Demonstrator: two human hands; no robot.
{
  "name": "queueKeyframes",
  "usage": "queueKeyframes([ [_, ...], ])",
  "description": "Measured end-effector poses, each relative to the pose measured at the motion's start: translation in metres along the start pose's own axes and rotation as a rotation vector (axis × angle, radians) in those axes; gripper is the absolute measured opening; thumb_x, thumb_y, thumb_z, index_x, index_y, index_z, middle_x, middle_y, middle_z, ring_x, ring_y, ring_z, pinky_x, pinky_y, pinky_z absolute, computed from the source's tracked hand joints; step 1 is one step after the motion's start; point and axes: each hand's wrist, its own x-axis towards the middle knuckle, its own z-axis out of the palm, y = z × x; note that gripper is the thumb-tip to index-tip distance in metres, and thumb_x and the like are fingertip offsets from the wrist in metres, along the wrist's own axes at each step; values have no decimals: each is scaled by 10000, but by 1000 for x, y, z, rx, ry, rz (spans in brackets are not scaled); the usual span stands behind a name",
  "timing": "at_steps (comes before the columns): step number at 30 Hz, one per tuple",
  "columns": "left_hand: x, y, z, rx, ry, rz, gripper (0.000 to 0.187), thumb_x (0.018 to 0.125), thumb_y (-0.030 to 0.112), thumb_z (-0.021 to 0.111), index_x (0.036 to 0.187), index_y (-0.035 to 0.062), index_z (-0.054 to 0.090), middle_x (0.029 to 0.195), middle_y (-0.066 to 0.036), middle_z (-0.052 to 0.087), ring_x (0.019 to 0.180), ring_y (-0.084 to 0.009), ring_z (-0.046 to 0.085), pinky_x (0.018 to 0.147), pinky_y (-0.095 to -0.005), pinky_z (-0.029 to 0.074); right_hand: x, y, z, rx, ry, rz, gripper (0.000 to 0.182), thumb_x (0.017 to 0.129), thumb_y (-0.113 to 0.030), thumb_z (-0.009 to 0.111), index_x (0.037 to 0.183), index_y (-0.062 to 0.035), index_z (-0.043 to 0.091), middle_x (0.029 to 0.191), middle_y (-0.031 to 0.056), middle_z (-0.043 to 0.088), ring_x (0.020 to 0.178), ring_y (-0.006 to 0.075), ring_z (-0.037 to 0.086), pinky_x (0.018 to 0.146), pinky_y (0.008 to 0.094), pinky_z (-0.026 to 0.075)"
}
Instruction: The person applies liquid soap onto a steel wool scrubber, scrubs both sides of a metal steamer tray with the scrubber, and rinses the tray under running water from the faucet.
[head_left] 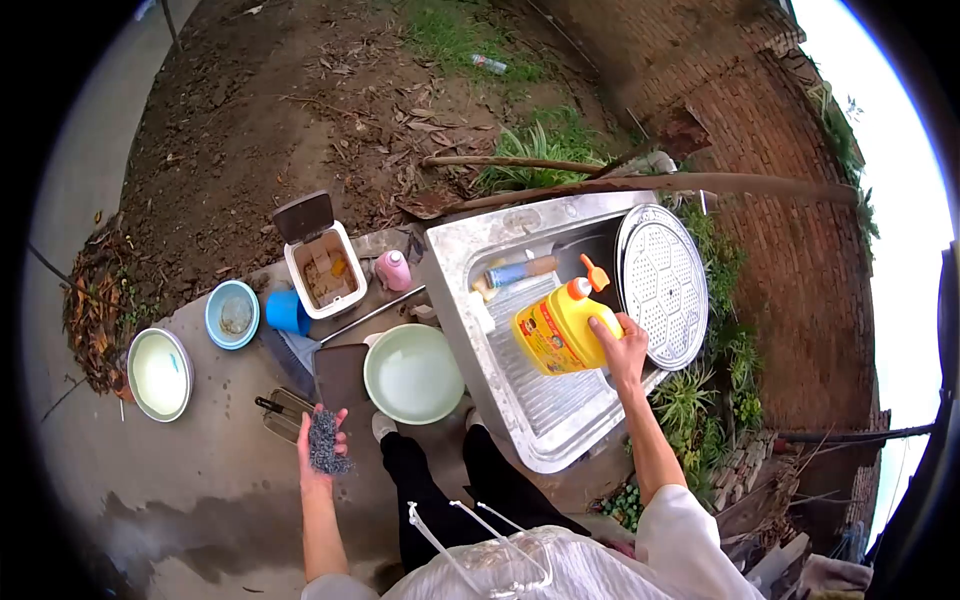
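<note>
My left hand [309, 450] holds a grey steel wool scrubber [325, 440] out to the left of my legs, palm up with the fingers behind it. My right hand [626, 353] grips a yellow detergent jug [552, 332] with an orange-red cap, tilted above the sink. An orange pump or spout [594, 272] stands out by the cap. Under the jug is the stone sink [540, 450] with its ribbed washboard. A bottle with a blue label [512, 272] lies inside it. Round perforated metal steamer trays [665, 285] lean at the sink's right end.
A pale green basin [412, 375] stands by my feet, beside a dustpan [338, 385] and broom [290, 358]. Further left are a lidded bin [325, 270], a pink bottle [393, 270], a blue bucket [287, 312], a light blue basin [232, 314] and a white basin [160, 374].
</note>
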Motion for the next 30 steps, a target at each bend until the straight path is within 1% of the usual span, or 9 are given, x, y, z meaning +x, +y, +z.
queueKeyframes([
  [3, 4, -31, 58, 373, 37, 92, 634, 970, 574, 476, 1506, 303, 271, 1085, -114, 661, 540, -129, 567, 435, -251, 459, 2, 15, 0, -37, -22, -78, 352, 755, -314, 794, 810, 19, 692, 648, 119, 656, 570, 151, 621, 561, 305, 476],
  [5, 0, -58, 102, 453, 7, 141, 666, 965, 563, 497, 1524, 301, 246, 1104, -99, 653, 578, -133, 599, 439, -257, 482, 11, 36, 1, -40, -17, -132, 366, 731, -328, 796, 797, 18, 696, 661, 159, 661, 562, 233, 643, 564, 336, 488],
  [11, -1, -160, 180, 425, -142, 267, 721, 955, 392, 600, 1544, 271, 201, 1237, -97, 575, 795, -209, 632, 556, -313, 550, 63, 81, -24, 121, 10, -70, 378, 743, -360, 786, 809, 1, 697, 636, 142, 652, 558, 242, 648, 558, 346, 489],
  [16, -3, -234, 233, 479, -129, 259, 621, 923, 199, 642, 1481, 152, 371, 1160, -99, 596, 849, -201, 629, 712, -324, 560, 100, 107, -26, 179, 41, -108, 392, 736, -367, 792, 767, 1, 660, 647, 160, 637, 580, 315, 631, 563, 394, 476],
  [19, -7, -252, 246, 529, -20, 306, 575, 927, 200, 648, 1446, 109, 418, 1101, -91, 618, 843, -188, 633, 706, -334, 565, 123, 111, -30, 161, 51, -188, 390, 733, -361, 796, 752, 0, 650, 660, 172, 632, 598, 343, 624, 568, 413, 470],
  [22, -9, -256, 241, 336, 4, 244, 541, 940, 191, 640, 1428, 75, 436, 1067, -86, 639, 865, -183, 644, 705, -341, 570, 148, 99, -36, 195, 11, -274, 383, 731, -360, 799, 763, -7, 655, 668, 165, 636, 623, 335, 633, 589, 419, 477],
  [24, 1, -264, 243, 482, 129, 406, 503, 962, 305, 614, 1391, 76, 486, 1098, -92, 649, 845, -174, 655, 655, -316, 574, 164, 92, -31, 183, 34, -455, 379, 736, -366, 795, 790, -17, 659, 667, 152, 632, 642, 330, 628, 632, 420, 482],
  [25, 1, -263, 246, 457, 83, 394, 530, 959, 226, 625, 1416, 27, 444, 1086, -92, 649, 927, -178, 656, 687, -342, 575, 173, 86, -29, 191, 28, -460, 379, 736, -366, 795, 790, -17, 659, 667, 152, 632, 642, 330, 628, 632, 420, 482],
  [30, 19, -250, 278, 446, 35, 423, 518, 963, 239, 618, 1415, 43, 459, 1093, -87, 646, 917, -170, 656, 690, -329, 579, 217, 40, -19, 231, -167, -667, 401, 766, -423, 772, 841, -45, 660, 702, 147, 624, 688, 324, 615, 665, 437, 479],
])
